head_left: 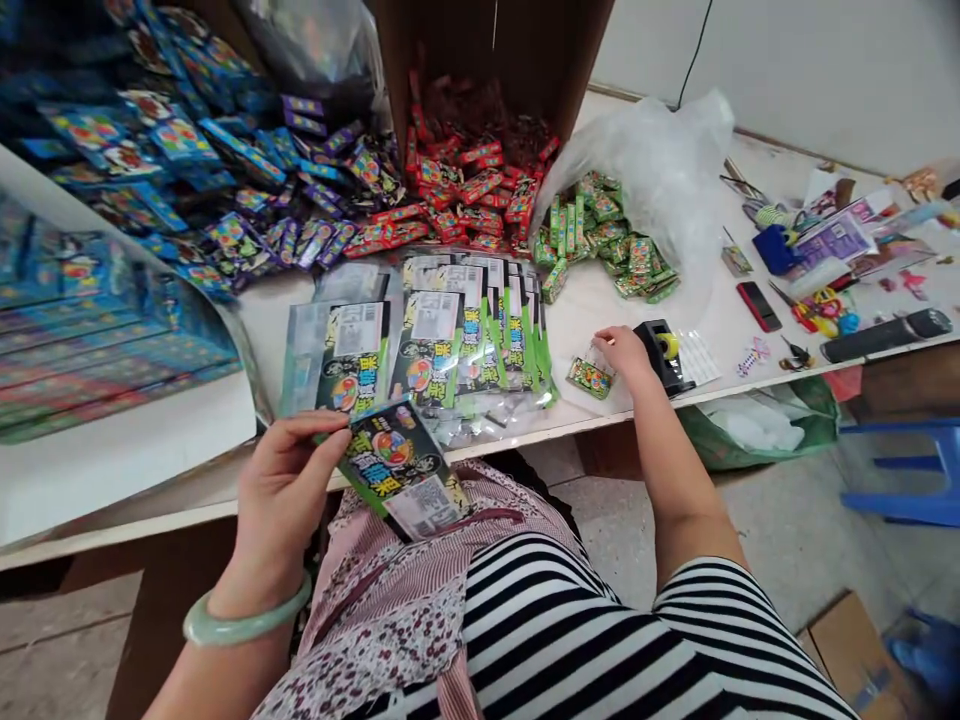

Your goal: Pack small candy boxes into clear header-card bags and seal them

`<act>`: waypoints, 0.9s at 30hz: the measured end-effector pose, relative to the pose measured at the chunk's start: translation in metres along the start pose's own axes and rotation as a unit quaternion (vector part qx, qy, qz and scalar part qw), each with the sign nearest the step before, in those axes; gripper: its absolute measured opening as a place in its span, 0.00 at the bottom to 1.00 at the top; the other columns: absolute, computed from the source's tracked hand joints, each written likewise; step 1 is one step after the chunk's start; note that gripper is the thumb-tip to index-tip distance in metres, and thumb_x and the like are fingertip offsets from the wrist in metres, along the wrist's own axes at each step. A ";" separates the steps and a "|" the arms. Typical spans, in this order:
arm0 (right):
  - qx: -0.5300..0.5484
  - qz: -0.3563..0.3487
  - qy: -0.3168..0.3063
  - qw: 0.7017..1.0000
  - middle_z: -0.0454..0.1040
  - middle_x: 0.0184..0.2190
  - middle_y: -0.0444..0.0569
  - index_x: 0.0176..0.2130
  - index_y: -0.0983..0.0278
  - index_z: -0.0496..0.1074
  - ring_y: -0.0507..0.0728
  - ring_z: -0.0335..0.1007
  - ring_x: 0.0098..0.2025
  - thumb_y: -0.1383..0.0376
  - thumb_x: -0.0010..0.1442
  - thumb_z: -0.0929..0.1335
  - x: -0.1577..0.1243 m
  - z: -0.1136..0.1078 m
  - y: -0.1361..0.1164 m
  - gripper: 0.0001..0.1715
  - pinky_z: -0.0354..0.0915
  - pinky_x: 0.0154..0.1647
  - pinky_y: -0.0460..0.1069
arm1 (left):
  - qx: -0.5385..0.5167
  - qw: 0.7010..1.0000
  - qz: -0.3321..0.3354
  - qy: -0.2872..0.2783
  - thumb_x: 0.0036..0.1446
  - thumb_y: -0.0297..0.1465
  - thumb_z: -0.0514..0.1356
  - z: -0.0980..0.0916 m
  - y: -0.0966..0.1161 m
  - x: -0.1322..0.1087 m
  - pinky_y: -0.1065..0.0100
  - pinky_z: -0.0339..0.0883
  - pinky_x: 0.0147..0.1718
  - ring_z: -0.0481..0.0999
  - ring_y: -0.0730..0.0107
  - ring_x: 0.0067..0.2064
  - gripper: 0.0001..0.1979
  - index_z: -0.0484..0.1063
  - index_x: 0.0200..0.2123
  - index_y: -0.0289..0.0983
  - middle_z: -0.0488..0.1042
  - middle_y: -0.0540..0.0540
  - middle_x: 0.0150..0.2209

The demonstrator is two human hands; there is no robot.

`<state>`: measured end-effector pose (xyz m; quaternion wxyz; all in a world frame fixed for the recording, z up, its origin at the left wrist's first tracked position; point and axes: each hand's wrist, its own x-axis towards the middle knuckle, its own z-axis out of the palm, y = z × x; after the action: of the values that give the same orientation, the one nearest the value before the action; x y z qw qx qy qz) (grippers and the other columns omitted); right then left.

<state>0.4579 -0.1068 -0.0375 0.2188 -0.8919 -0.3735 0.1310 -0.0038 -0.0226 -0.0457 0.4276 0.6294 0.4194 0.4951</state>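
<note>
Presently, pouch (401, 468) is being edge-pinched by left hand (283, 485), likely leaving print uncovered; right hand (625, 350), beside green packet (589, 378): grip unclear.

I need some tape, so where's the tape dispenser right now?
In the head view, the tape dispenser stands right of centre, near the front edge of the table, just right of the right hand.

The packet (397, 450) in the person's left hand (289, 480) is black, edged lime green and printed in many colours, while the small pack (590, 378) beside the right hand (625, 352) is green with multicoloured print. Nearer than both hands is a black-and-white striped shirt (577, 640)
</note>
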 end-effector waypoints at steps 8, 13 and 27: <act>0.106 0.020 -0.019 0.994 0.75 0.32 0.49 0.31 0.63 0.71 0.58 0.72 0.37 0.63 0.56 0.68 -0.014 0.002 0.008 0.05 0.69 0.46 0.54 | 0.009 0.999 0.017 -0.033 0.55 0.40 0.70 0.000 0.004 0.003 0.55 0.76 0.42 0.77 0.62 0.43 0.07 0.77 0.35 0.49 0.79 0.57 0.38; 0.226 -0.043 -0.063 0.971 0.73 0.33 0.46 0.33 0.61 0.69 0.56 0.72 0.37 0.51 0.57 0.68 -0.053 -0.029 -0.040 0.15 0.70 0.44 0.52 | -0.001 0.998 0.030 -0.062 0.57 0.40 0.68 0.009 0.011 0.004 0.62 0.73 0.42 0.77 0.65 0.42 0.10 0.74 0.37 0.42 0.77 0.49 0.37; 0.126 -0.370 -0.361 0.847 0.77 0.30 0.46 0.28 0.60 0.74 0.56 0.69 0.31 0.57 0.58 0.70 -0.117 0.033 -0.239 0.11 0.62 0.32 0.50 | -0.042 0.991 0.049 -0.121 0.65 0.38 0.60 0.017 0.037 0.000 0.65 0.66 0.43 0.72 0.68 0.40 0.09 0.70 0.38 0.39 0.73 0.48 0.37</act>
<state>0.2192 -0.0320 0.0584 0.2115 -0.5420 -0.7085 0.3995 0.0163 -0.0354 -0.0133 0.4768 0.6858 0.3117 0.4529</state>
